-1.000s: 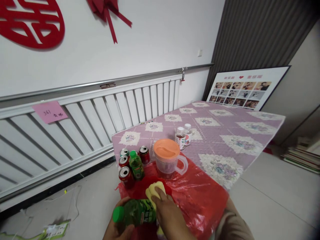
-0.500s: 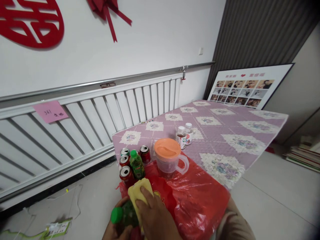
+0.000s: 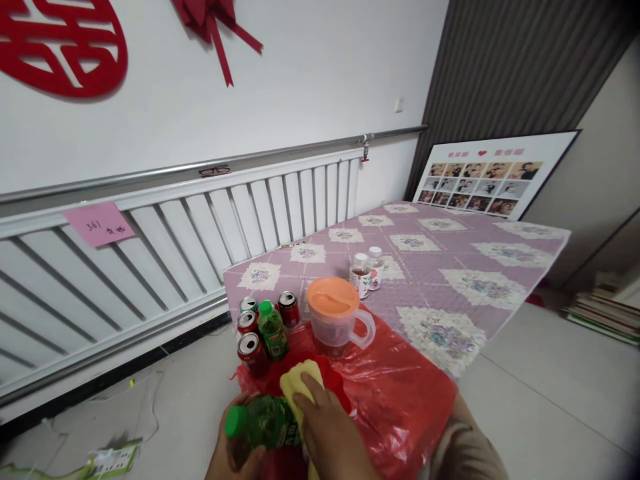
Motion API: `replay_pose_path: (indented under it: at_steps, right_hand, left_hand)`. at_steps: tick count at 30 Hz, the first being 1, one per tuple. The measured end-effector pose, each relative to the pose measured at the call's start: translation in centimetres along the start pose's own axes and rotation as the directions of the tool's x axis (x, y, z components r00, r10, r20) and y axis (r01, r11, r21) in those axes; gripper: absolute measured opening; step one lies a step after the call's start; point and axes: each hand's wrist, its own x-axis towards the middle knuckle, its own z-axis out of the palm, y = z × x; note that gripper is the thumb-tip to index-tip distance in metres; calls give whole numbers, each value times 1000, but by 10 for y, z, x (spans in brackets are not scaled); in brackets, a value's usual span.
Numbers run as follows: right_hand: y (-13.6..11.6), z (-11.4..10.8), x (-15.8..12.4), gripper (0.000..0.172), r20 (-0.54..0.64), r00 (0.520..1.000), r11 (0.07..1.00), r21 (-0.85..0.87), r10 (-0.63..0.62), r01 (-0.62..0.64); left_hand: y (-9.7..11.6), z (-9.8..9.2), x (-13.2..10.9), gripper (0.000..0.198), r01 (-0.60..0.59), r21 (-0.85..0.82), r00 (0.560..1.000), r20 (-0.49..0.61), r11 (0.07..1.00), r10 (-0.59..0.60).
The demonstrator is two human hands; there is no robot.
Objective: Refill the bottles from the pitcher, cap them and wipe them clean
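At the near edge of the table, my left hand (image 3: pixel 234 448) is wrapped round a green bottle (image 3: pixel 265 421) that lies on its side, its green cap pointing left. My right hand (image 3: pixel 325 420) presses a yellow cloth (image 3: pixel 299 387) against the bottle's right end. Beneath them is a red dish (image 3: pixel 333 380) on a red plastic bag (image 3: pixel 400 393). Just beyond stands a second green bottle (image 3: pixel 273 331) among several drink cans (image 3: pixel 251 353). A clear pitcher (image 3: pixel 333 327) with an orange lid stands to the right of these.
Two small white-capped bottles (image 3: pixel 361 275) stand behind the pitcher on the flowered tablecloth (image 3: pixel 415 243). A white radiator (image 3: pixel 200 233) runs along the wall. A photo board (image 3: pixel 475 177) leans behind the table's far end.
My right hand and the yellow cloth have moved right along the bottle, uncovering more of it. The view has shifted slightly.
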Motion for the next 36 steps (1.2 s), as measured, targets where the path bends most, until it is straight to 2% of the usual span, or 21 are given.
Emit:
replay_pose_path:
  at_steps: [4, 7, 8, 10, 12, 15, 19, 24, 27, 30, 33, 36]
  right_hand:
    - [-22, 4, -11, 41, -182, 955, 971, -17, -237, 237]
    - [-41, 4, -13, 36, -357, 881, 951, -114, -309, 287]
    - [-45, 2, -12, 34, -382, 871, 951, -136, -310, 279]
    - [-48, -5, -5, 32, -327, 900, 958, -117, -287, 263]
    - [-44, -14, 4, 34, -194, 946, 966, -47, -259, 255]
    - [-31, -20, 15, 41, -14, 991, 991, 35, -130, 130]
    - [-9, -9, 18, 49, 115, 989, 995, 32, 89, -93]
    - [10, 2, 9, 57, 139, 973, 983, -13, 183, -183]
    - [9, -3, 8, 57, 149, 972, 983, -3, 183, -185]
    - [-2, -10, 8, 54, 142, 980, 989, 33, 141, -147]
    - [-18, -12, 4, 45, 37, 999, 997, 79, -6, 3]
    - [-32, -6, -1, 41, -107, 977, 978, 77, -183, 191]
  left_hand:
    - [-2, 6, -2, 69, 13, 14, 1000, -2, 1000, -13]
    - [-2, 11, -6, 75, 29, 48, 1000, -6, 998, -29]
    - [-2, 11, -7, 76, 26, 44, 1000, -7, 999, -26]
    - [-3, 10, -8, 73, 19, 29, 999, 41, 999, -21]
    - [-5, 7, -8, 72, 12, 13, 993, 119, 1000, -13]
    - [-7, 2, -7, 76, -8, -12, 980, 198, 1000, 10]
    - [-6, -1, -6, 76, -41, -2, 972, 231, 999, 41]
    - [-4, -2, -6, 68, -43, -6, 971, 236, 999, 43]
    - [-2, -2, -6, 64, -53, -10, 970, 238, 999, 54]
    - [-1, -2, -6, 69, -52, 10, 970, 237, 999, 48]
    - [-5, -4, -6, 75, -47, 34, 970, 238, 998, 38]
    - [-9, -5, -7, 75, 16, 16, 988, 155, 1000, -18]
